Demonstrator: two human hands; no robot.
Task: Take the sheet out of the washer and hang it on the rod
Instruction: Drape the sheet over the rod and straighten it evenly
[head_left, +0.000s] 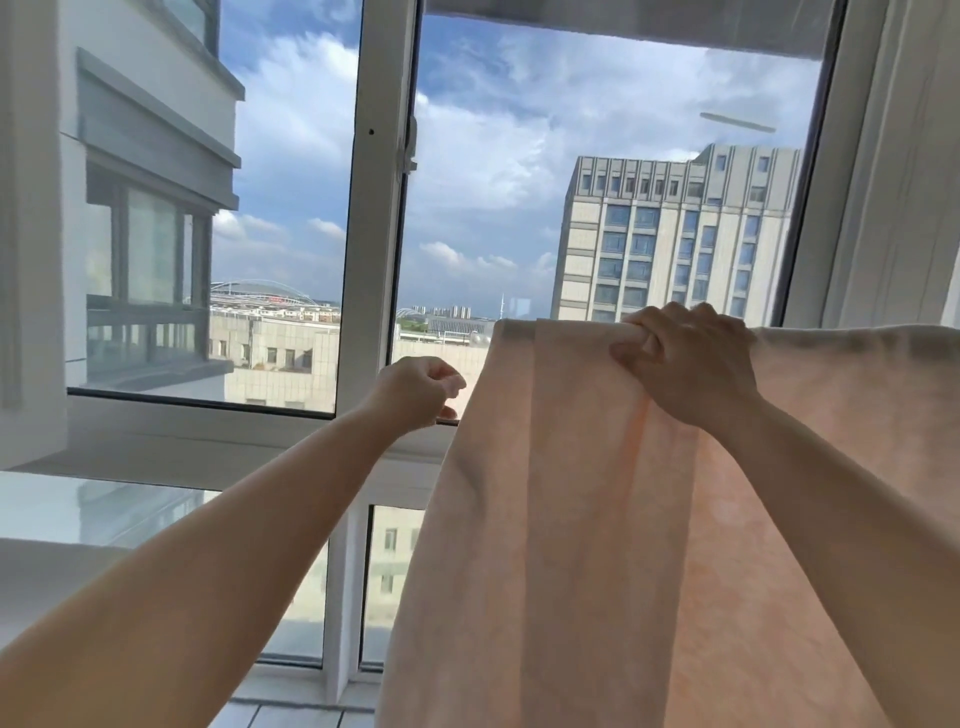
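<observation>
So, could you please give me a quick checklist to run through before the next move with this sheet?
1. Sheet out of washer and draped up high: ok.
2. Right hand grips sheet's top fold: ok.
3. Left hand free to help: ok, curled, holds nothing, clear of the cloth.
4. Rod under the fold: cannot tell, hidden by cloth.
5. Sheet spread flat: not ok, vertical folds below right hand.
6. Left edge hangs clear of window frame: ok.

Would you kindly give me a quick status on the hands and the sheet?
Right hand grips the top edge of the pink sheet. Left hand curled, apart from it, holding nothing visible. Sheet hangs before the window frame; rod hidden.
</observation>
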